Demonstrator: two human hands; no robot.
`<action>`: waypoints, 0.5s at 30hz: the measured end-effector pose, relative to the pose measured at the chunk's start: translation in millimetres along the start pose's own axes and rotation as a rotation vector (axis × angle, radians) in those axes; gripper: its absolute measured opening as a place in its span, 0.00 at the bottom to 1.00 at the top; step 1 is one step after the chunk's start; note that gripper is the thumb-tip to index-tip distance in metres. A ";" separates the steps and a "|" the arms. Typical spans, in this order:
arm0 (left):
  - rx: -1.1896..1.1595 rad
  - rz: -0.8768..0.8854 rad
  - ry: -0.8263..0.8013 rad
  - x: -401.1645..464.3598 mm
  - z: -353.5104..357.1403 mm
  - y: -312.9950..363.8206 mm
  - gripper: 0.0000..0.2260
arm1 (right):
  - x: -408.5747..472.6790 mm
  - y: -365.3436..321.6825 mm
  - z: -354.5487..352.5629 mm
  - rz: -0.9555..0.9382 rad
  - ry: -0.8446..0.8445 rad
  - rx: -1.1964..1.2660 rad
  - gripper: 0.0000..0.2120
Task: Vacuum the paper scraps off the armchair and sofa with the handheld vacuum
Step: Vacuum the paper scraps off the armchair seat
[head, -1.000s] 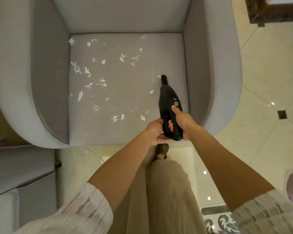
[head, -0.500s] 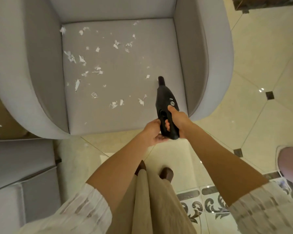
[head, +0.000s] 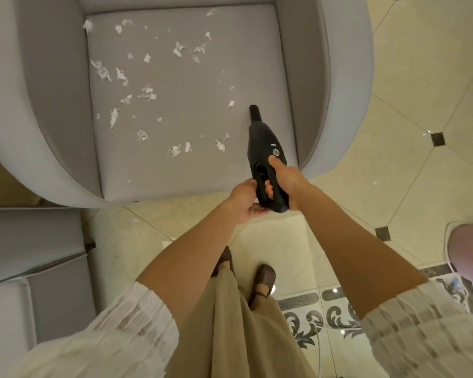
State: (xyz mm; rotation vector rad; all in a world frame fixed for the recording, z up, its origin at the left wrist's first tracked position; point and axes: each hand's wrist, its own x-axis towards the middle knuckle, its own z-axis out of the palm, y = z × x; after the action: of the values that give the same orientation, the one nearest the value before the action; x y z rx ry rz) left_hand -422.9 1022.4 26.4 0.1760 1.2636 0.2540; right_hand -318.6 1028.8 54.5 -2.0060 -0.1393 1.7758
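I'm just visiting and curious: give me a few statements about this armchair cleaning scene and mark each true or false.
1. The right hand grips the black handheld vacuum. True.
2. The armchair seat is already free of paper scraps. False: many still lie on it, mostly towards the left.
3. The vacuum's nozzle points at the floor. False: it points over the seat.
4. The left hand touches the vacuum's rear end. True.

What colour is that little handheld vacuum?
The handheld vacuum is black, shown clearly in the head view.
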 end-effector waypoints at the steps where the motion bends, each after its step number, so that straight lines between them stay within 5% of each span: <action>1: -0.004 -0.006 0.000 -1.6 0.6 -9.5 0.12 | -3.9 9.0 -4.1 0.007 -0.002 -0.002 0.20; 15: -0.109 -0.038 -0.005 -16.5 13.1 -67.2 0.12 | -22.2 53.4 -33.2 0.009 -0.028 -0.075 0.19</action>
State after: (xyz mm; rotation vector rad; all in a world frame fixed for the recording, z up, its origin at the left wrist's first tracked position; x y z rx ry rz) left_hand -408.8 953.4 27.3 0.0587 1.2435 0.2887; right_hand -301.9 964.3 55.8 -2.0372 -0.2088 1.8303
